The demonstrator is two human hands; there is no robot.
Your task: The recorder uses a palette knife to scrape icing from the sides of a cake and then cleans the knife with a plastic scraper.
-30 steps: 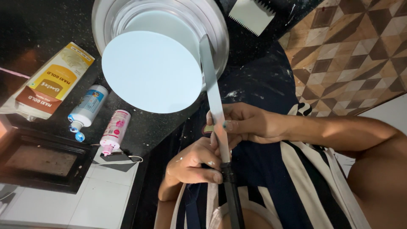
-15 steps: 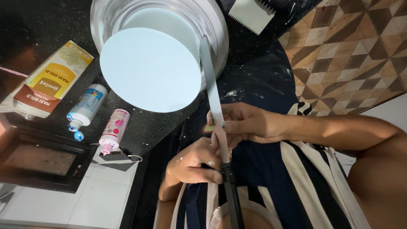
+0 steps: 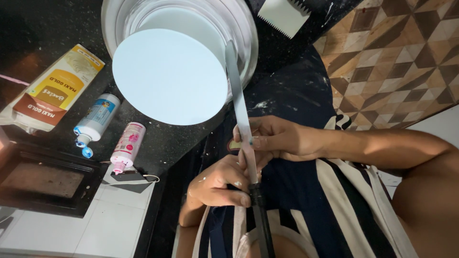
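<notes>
Spatula (image 3: 241, 112): one long, straight metal blade with a dark handle (image 3: 260, 215), running from the lower centre of the frame up to the right edge of the cake (image 3: 169, 76). I count one cake, pale blue and round with a smooth flat top, standing on one white turntable (image 3: 246, 40) at the upper centre.

My left hand (image 3: 220, 184) is closed around the spatula where blade meets handle, fingers (image 3: 234, 198) curled tight over the dark grip. My right hand (image 3: 279, 138) pinches the blade higher up, with the thumb on one side and the fingertips on the other, so the blade passes between them. The blade's upper part stands clear of both hands and lies against the cake's right side; whether it presses in, I cannot tell.

On the black worktop (image 3: 38, 28) at the left of the frame I count one orange and white packet (image 3: 52, 91), lying flat, and two small bottles beside it: one with a blue cap (image 3: 95, 122) and one with a pink cap (image 3: 126, 145). Both bottles lie on their sides, near each other and not touching. One white toothed scraper (image 3: 284, 14) lies at the upper right, just beside the turntable. One dark tray (image 3: 43, 179) sits at the lower left.
</notes>
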